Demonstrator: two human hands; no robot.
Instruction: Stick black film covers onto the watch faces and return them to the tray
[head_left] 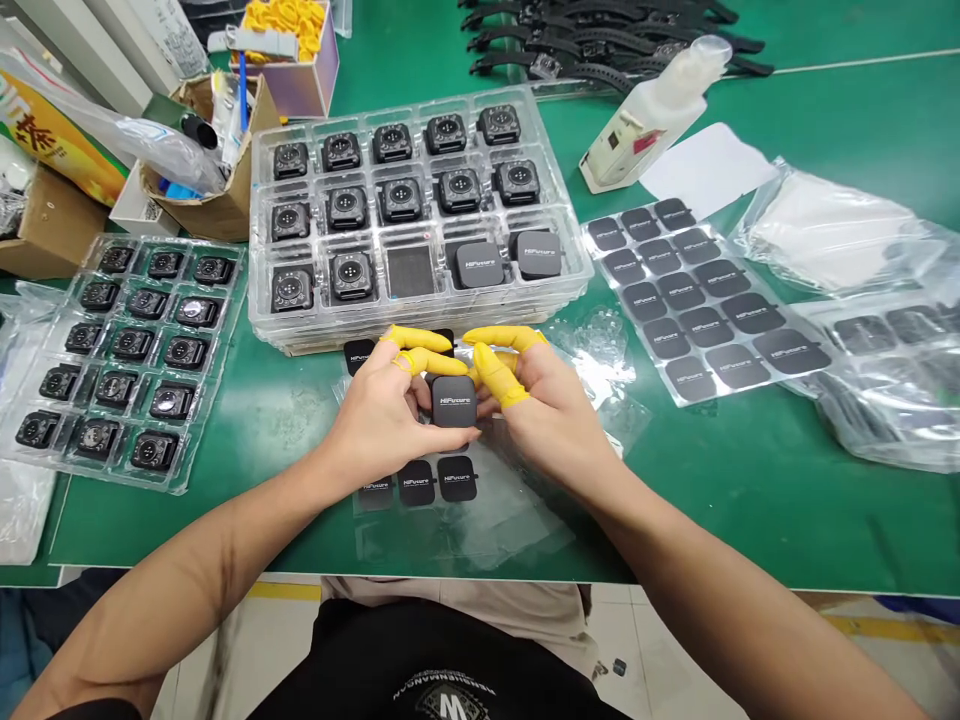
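Between my two hands is a black smartwatch body (454, 402), its face covered by a dark film printed "HiFuture". My left hand (394, 400) grips it from the left, thumb along the lower edge, with yellow finger cots on two fingers. On the other side my right hand (529, 395) has its fingers at the upper right edge; its thumb and index finger also wear yellow cots. Beneath both hands lies a clear sheet of dark "HiFuture" films (417, 483), partly hidden. Just beyond, a clear tray (420, 318) holds several watch bodies, two of them covered with printed films.
At the left stands a second tray of watch bodies (176, 480). To the right lie another film sheet (705, 385) and clear plastic bags (885, 400). A white pump bottle (637, 130), black watch straps (600, 45) and a box of yellow finger cots (300, 85) stand further back.
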